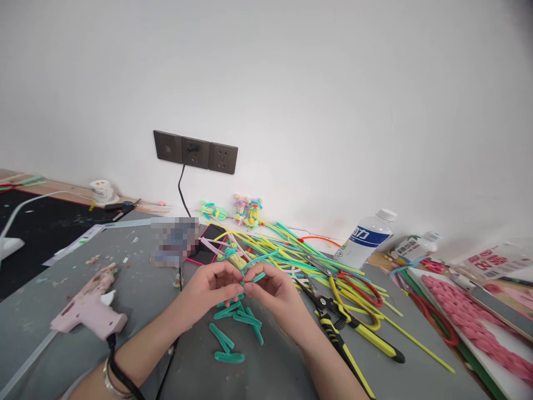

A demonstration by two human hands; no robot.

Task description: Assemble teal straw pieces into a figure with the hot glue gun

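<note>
My left hand [204, 294] and my right hand [278, 294] meet over the table, fingertips pinched together around a teal pipe cleaner [266, 256]. Part of it shows above the right fingers; the fingers hide the rest. Beneath and in front of the hands lie several short folded teal pipe cleaner pieces [230, 357]. Just behind the fingertips is a small yellow-and-teal pipe cleaner figure [235, 258].
A pink glue gun [89, 311] lies at left. Long yellow and teal pipe cleaners [287, 244] spread behind and right, with black-yellow pliers [333, 316] and red-handled scissors [364, 289]. A bottle [366, 239] stands by the wall, near finished figures [253, 214]. A black cable [180, 186] hangs from the socket.
</note>
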